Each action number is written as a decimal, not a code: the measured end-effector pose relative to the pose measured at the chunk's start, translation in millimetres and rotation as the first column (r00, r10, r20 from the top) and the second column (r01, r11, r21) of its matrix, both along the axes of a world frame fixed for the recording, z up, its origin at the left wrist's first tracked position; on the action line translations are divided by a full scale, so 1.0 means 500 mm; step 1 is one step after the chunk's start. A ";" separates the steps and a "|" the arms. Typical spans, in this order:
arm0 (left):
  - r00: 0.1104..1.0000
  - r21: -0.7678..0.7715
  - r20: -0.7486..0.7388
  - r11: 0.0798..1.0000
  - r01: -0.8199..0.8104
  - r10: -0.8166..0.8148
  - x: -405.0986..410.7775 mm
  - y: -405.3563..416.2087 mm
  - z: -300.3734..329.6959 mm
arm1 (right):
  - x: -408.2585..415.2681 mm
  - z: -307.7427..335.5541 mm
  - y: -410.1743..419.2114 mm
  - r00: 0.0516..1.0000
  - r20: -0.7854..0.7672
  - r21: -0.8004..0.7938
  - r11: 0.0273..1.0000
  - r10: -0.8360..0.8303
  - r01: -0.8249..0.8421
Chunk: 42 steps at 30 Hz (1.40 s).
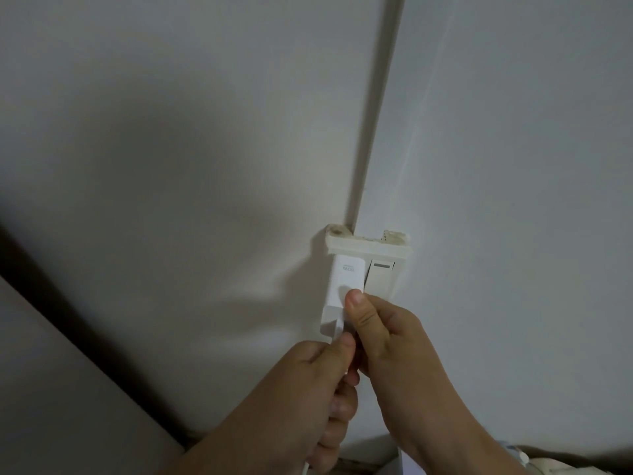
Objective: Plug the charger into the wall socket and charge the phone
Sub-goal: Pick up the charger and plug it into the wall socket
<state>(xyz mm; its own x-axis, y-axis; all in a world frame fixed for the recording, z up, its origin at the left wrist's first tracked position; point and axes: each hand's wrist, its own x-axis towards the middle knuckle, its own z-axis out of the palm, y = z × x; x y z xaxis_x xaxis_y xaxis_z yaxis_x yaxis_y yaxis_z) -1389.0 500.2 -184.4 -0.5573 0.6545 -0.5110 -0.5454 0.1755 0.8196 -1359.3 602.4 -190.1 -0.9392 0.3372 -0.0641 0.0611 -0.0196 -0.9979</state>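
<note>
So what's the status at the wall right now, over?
Right hand steadying charger against socket plate. Left hand pinching white cable plug at charger's underside. Phone not in view. Nothing in the way.

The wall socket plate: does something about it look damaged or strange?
Yes. The top edge of the socket plate looks broken and rough, with brownish gaps where the conduit enters. The charger sits on its left half, beside the switch.
</note>
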 end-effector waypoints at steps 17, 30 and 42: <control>0.974 -0.045 -0.221 0.998 0.034 -0.043 0.004 0.001 0.012 | -0.001 0.021 0.014 1.000 0.027 0.033 0.999 0.006 -0.007; 0.905 -0.191 -0.423 0.981 -0.043 -0.042 0.059 -0.067 -0.025 | 0.065 0.002 -0.012 0.977 0.178 0.255 0.965 -0.117 0.069; 0.575 -0.302 -0.804 0.936 -0.178 -0.150 0.120 -0.129 -0.035 | 0.171 -0.031 -0.009 0.946 0.323 0.450 0.879 0.004 -0.157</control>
<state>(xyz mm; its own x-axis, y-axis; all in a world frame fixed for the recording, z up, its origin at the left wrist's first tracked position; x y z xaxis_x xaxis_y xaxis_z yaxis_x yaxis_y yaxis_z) -1328.9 435.6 -202.1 -0.8452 0.5344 -0.0109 0.3095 0.5060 0.8051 -1274.0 597.9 -205.4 -0.9237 0.3235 -0.2052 0.3428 0.4591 -0.8196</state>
